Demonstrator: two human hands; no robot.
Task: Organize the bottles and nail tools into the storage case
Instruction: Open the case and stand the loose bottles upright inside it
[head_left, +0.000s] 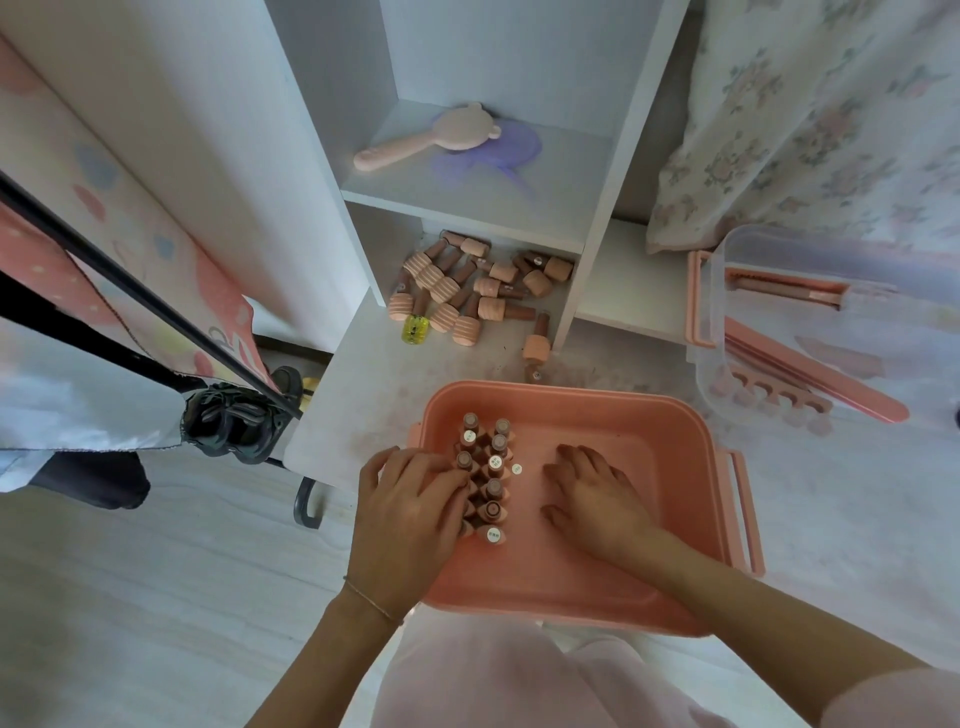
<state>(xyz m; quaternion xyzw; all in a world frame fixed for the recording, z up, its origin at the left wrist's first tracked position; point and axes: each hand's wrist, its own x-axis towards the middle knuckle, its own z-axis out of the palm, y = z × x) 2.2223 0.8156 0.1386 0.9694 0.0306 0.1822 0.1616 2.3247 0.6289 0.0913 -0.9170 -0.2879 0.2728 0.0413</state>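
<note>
Step in hand, as judged: packing of bottles into the salmon-pink rectangular plastic storage tray (670, 457). A block of small brown-pink nail polish bottles (485, 475) is stood upright in two rows on the tray floor, pale round labels showing on their upturned ends. The left hand (408, 512) is laid against the left flank of the block, fingers (447, 480) gently curled and pressed to the bottles; whether one bottle is actually gripped cannot be told. The right hand (597, 493) is spread flat on the bare tray floor just right of the rows, fingers loose, nothing held.

Beyond the fingertips, a loose heap of ribbed peach-capped bottles (470, 288) lies on its sides on the white lower shelf (363, 379), one clear yellow bottle (415, 327) among them. Caps are ridged and squat, bodies smooth and glossy.

Next move, as judged: a reach forward to the heap, one bottle being taken by its cap and stood beside the rows.

Well right of the right hand, a clear plastic tier with pink latches (737, 291) holds long pink nail files (810, 374) and foam toe separators (774, 397).
</note>
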